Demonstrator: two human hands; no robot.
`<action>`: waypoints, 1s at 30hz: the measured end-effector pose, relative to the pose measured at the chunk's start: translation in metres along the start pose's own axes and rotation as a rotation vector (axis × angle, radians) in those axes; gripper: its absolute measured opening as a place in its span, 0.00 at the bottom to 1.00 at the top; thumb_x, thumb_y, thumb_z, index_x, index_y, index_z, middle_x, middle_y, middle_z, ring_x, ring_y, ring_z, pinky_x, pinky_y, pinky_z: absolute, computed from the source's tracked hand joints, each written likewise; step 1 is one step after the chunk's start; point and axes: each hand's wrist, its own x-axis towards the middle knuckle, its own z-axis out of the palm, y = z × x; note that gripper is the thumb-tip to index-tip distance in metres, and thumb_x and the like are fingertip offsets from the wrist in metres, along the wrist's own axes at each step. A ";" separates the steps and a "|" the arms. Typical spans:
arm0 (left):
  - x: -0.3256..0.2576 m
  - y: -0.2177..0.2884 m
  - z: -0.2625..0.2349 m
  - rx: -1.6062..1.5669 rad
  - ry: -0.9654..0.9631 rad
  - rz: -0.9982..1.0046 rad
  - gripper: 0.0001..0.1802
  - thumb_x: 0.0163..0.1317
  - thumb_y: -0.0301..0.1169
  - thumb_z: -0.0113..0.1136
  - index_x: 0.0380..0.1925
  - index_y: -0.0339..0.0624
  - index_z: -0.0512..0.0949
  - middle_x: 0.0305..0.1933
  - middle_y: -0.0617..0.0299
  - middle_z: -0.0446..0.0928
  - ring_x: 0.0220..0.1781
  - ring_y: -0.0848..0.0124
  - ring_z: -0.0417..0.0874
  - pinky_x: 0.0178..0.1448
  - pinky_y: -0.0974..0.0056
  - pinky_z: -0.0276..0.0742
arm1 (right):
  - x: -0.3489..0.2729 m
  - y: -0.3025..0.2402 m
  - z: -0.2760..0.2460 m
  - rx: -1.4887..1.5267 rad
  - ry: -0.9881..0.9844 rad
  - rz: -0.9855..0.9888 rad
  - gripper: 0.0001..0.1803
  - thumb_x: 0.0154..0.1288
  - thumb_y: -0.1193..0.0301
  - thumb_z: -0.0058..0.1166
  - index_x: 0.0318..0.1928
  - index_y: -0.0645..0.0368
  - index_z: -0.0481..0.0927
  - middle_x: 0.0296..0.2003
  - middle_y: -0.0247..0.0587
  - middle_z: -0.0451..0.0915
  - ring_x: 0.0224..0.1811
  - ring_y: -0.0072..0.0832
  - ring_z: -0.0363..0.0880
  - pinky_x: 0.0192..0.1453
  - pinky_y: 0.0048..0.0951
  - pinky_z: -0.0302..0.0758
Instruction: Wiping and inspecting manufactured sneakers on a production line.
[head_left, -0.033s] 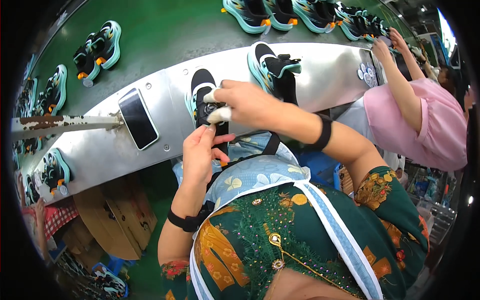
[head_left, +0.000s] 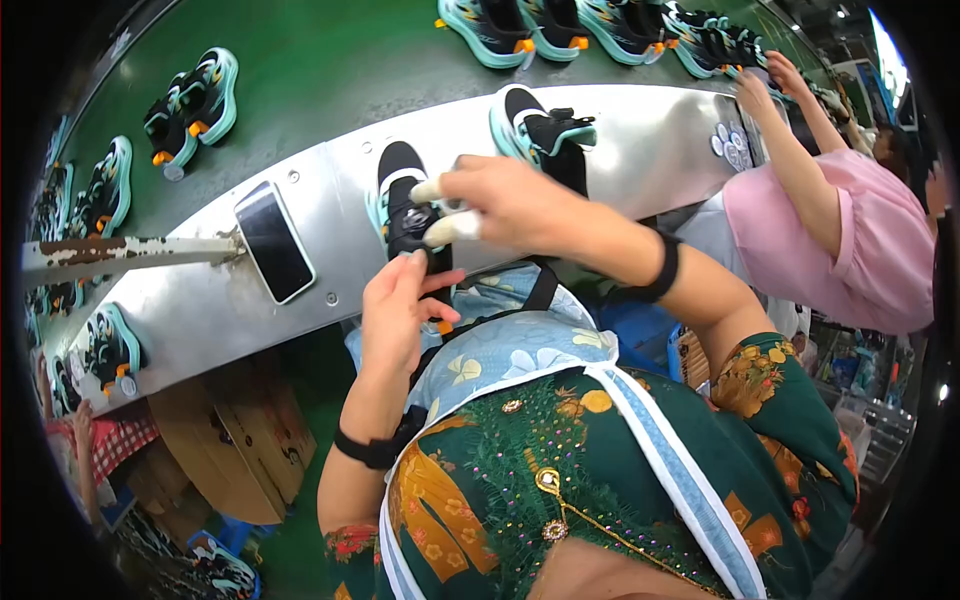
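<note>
A black sneaker (head_left: 397,165) with a white and mint sole lies before me on the metal ledge, toe pointing away. On its upper sits a round dark dial (head_left: 417,218). My right hand (head_left: 510,205) reaches over it from the right, pale covers on thumb and forefinger, their tips apart beside the dial. Below it, my left hand (head_left: 395,315) pinches the shoe's near part between thumb and forefinger, other fingers spread. The shoe's heel end is mostly hidden by my hands. To the right, another sneaker (head_left: 515,110) lies with its upper part folded open.
A phone (head_left: 272,245) lies on the metal ledge (head_left: 340,225) at left, near a chipped metal bar (head_left: 130,252). Sneakers (head_left: 195,110) stand on the green surface (head_left: 330,60) beyond. A co-worker in pink (head_left: 840,240) works at right; cardboard (head_left: 220,440) stands below left.
My right thumb and forefinger have shifted slightly right, uncovering more of the dial. The sneakers on the green surface sit slightly further left in the picture. My left hand stays at the shoe.
</note>
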 end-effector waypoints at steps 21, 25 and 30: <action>0.035 -0.023 0.049 1.067 0.148 0.754 0.16 0.60 0.27 0.58 0.47 0.32 0.77 0.36 0.49 0.79 0.35 0.59 0.81 0.43 0.61 0.74 | -0.076 0.056 -0.096 0.070 -0.148 0.428 0.28 0.55 0.64 0.66 0.58 0.49 0.76 0.32 0.37 0.80 0.33 0.26 0.75 0.41 0.28 0.74; 0.047 -0.019 0.061 0.985 0.174 0.640 0.12 0.64 0.30 0.54 0.41 0.33 0.79 0.33 0.48 0.79 0.33 0.59 0.81 0.39 0.62 0.73 | -0.036 0.078 -0.067 0.186 -0.277 0.067 0.34 0.49 0.63 0.69 0.59 0.50 0.73 0.38 0.44 0.76 0.36 0.31 0.75 0.42 0.33 0.73; 0.065 -0.028 0.050 0.923 0.363 0.687 0.12 0.66 0.30 0.50 0.40 0.32 0.78 0.33 0.48 0.79 0.32 0.59 0.80 0.39 0.62 0.73 | -0.032 0.068 -0.038 0.073 -0.232 -0.169 0.35 0.49 0.64 0.67 0.60 0.49 0.72 0.35 0.46 0.75 0.40 0.43 0.76 0.42 0.39 0.73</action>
